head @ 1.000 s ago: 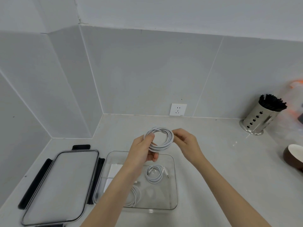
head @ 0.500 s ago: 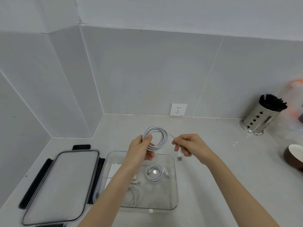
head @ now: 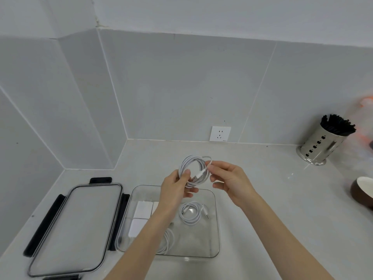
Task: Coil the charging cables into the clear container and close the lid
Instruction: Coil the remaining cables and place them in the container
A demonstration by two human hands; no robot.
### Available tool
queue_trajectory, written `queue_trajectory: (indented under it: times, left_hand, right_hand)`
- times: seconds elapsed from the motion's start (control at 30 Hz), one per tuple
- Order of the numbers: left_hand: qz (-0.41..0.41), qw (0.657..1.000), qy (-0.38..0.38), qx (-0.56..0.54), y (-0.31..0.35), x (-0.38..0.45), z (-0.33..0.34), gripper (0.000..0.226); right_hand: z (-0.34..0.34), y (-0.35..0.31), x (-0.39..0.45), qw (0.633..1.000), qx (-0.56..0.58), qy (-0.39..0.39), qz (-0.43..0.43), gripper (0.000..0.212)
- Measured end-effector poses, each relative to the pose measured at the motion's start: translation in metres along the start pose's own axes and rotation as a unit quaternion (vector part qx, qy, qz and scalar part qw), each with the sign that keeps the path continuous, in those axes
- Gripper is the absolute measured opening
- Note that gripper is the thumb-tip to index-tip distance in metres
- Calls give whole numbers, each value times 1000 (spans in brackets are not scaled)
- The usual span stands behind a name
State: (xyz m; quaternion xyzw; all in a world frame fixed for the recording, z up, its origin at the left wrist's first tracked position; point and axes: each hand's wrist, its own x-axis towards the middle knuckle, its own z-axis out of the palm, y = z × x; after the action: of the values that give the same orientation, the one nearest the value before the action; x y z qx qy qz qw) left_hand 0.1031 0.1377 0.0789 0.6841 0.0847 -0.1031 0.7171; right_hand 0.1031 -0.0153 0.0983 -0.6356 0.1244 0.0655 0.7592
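From my remote seat I saw the grey countertop (head: 262, 199) carrying the lid (head: 74, 227), black clips out, flat just left of the clear container (head: 216, 229), which already held white chargers (head: 141, 217) and a small coiled cable (head: 190, 214) (a second coil sat half hidden under the forearm). Above the container's far edge, the left hand (head: 175, 190) pinched a white cable coil (head: 193, 170) between thumb and fingers. The right hand (head: 230, 180) pinched that cable's plug end against the coil, its other fingers loosely spread.
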Motion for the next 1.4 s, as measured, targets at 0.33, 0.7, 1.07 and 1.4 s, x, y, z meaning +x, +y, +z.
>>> queue_trajectory:
  times: [0.33,0.7,1.07,1.4]
  left_hand:
    - [-4,999,-22,-29,7,-6,2,10]
    - [8,998,-57,-35,14,-11,3,9]
    - [-6,994,-96,-48,13,-15,2,19]
    - [-54,989,-97,-100,0,-18,3,14]
  right_hand:
    - [19,28,-6,961,-153,151,-176,8]
    - [16,20,-1,995,-56,79,-9,20]
    - [0,29,2,991,58,-97,70,19]
    - [-4,41,10,963,144,-204,100,26]
